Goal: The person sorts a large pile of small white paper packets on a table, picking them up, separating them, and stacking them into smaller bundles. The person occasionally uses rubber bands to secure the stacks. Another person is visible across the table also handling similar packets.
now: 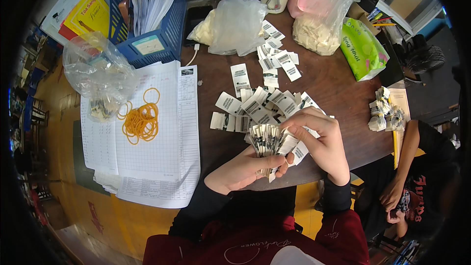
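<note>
In the head view, the left hand [240, 169] is clamped around a bundle of paper labels [265, 140] near the centre. The right hand [321, 140] touches the bundle's two o'clock edge, thumb and forefinger close together; whether they pinch a label cannot be told. From the bundle, loose labels [257, 110] spread toward twelve, rubber bands [141, 123] toward nine.

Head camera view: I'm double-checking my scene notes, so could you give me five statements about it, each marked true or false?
1. The left hand holds a bundle of labels. True.
2. The right hand rests on the rubber bands. False: the right hand is at the bundle of labels.
3. The rubber bands lie on a gridded sheet. True.
4. The blue basket is empty. False: the blue basket holds papers.
5. The packet of tissues is green. True.
</note>
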{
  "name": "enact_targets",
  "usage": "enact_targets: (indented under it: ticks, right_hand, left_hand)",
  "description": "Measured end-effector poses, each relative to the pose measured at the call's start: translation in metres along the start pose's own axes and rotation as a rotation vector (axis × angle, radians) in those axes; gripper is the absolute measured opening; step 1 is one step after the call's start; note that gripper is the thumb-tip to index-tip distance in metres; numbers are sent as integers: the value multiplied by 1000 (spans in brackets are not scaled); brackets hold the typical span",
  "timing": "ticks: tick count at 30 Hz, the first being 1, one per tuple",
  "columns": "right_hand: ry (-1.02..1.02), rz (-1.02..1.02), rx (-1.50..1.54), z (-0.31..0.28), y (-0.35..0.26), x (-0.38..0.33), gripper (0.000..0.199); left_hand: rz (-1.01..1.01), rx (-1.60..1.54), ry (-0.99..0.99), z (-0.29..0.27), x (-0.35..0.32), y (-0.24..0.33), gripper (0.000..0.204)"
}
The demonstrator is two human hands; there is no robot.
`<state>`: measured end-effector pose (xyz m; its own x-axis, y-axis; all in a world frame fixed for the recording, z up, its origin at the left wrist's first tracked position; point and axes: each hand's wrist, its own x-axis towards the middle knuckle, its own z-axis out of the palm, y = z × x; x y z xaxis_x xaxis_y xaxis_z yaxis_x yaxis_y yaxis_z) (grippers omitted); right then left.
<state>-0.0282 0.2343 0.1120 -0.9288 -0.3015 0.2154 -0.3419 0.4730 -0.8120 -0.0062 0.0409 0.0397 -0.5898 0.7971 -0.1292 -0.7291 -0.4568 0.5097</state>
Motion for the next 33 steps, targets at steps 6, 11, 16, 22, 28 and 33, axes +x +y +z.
enact_targets:
  ticks: [6,11,16,22,28,33]
  right_hand:
    - [88,-36,-73,1,0,0,10]
    - [379,-14,-11,-1,1,0,12]
    - [398,-174,339,-23,-10,-11,12]
    - [-106,-188,-1,-16,-8,-9,9]
    - [29,-174,-169,2,-4,-3,15]
    - [-76,-195,-208,-6,-4,-1,21]
  left_hand:
    - [40,67,10,7,0,1,24]
    - [73,108,-8,5,2,2,47]
    - [95,6,154,3,0,0,62]
    - [102,12,134,2,0,0,66]
    - [90,14,64,2,2,0,72]
    - [112,90,82,0,2,-2,66]
